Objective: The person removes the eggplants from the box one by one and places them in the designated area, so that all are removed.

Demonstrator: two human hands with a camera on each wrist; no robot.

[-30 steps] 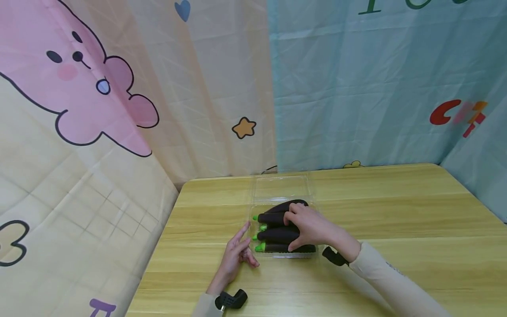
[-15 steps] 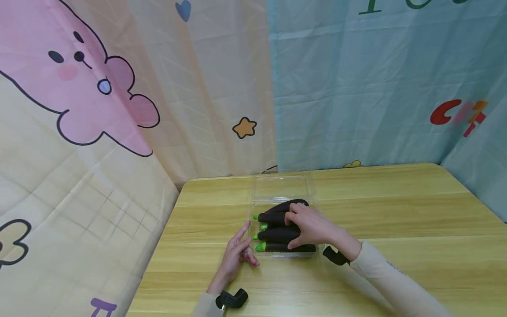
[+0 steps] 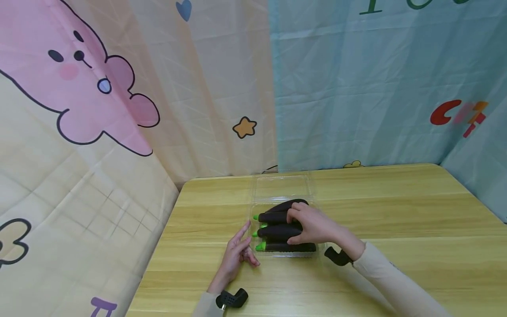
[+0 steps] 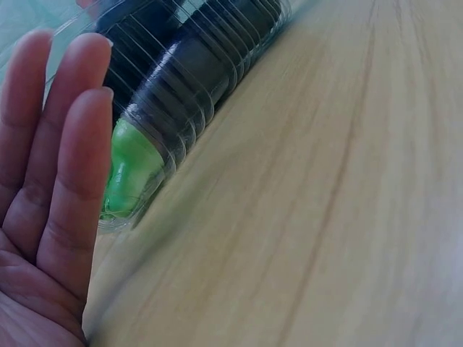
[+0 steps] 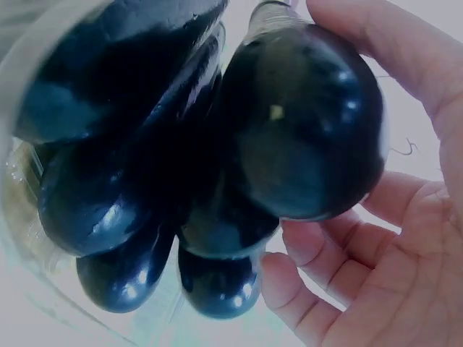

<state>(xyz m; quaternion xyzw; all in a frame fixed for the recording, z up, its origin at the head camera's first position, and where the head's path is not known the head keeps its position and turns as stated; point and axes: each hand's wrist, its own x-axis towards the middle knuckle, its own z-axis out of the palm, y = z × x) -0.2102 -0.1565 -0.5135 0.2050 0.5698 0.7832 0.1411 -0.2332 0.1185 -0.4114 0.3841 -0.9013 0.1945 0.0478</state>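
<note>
Several dark eggplants with bright green stem ends lie piled in a clear plastic box [image 3: 287, 255], its hinged lid [image 3: 281, 187] laid back behind it. My right hand [image 3: 313, 223] reaches over the pile from the right. In the right wrist view its thumb and fingers grip one upper eggplant [image 5: 304, 123] by the sides, and more eggplants [image 5: 101, 195] lie beside and beneath it. My left hand [image 3: 233, 257] rests by the box's left end, fingers extended. In the left wrist view those straight fingers stand beside the clear wall, near a green stem end [image 4: 134, 170].
The box stands on a wood-grain table [image 3: 396, 211]. A printed curtain [image 3: 214, 88] hangs behind and to the sides of the table. Each wrist wears a black camera mount, such as the left one [image 3: 232, 299].
My right hand has shifted slightly to the right, and the eggplant it grips has moved a little toward the back. The left hand has stayed in place.
</note>
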